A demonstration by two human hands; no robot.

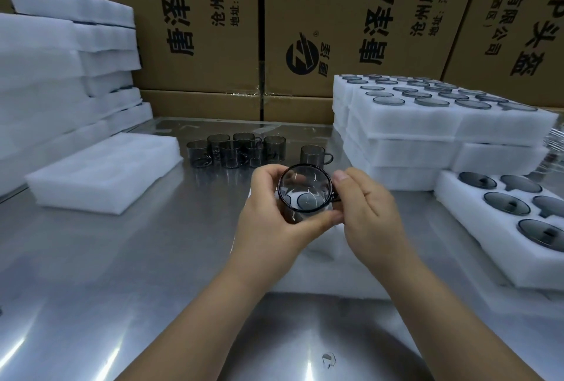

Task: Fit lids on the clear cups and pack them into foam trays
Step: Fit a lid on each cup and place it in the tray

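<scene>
I hold a clear smoky cup (305,194) above the steel table, its open mouth tilted toward me. My left hand (268,212) grips its side, thumb across the lower rim. My right hand (366,206) pinches the cup at its handle side, and the handle is mostly hidden behind the fingers. Several more cups (235,151) stand grouped at the table's back, and a single cup (314,156) stands apart to their right. A foam tray (476,240) at the right holds several lidded cups. An unfilled foam tray (100,173) lies at the left.
Stacked foam trays (427,124) with cups sit at the back right, and a tall pile of foam sheets (61,75) rises at the left. Printed cardboard boxes (335,29) wall off the back. A white foam piece (323,246) lies under my hands.
</scene>
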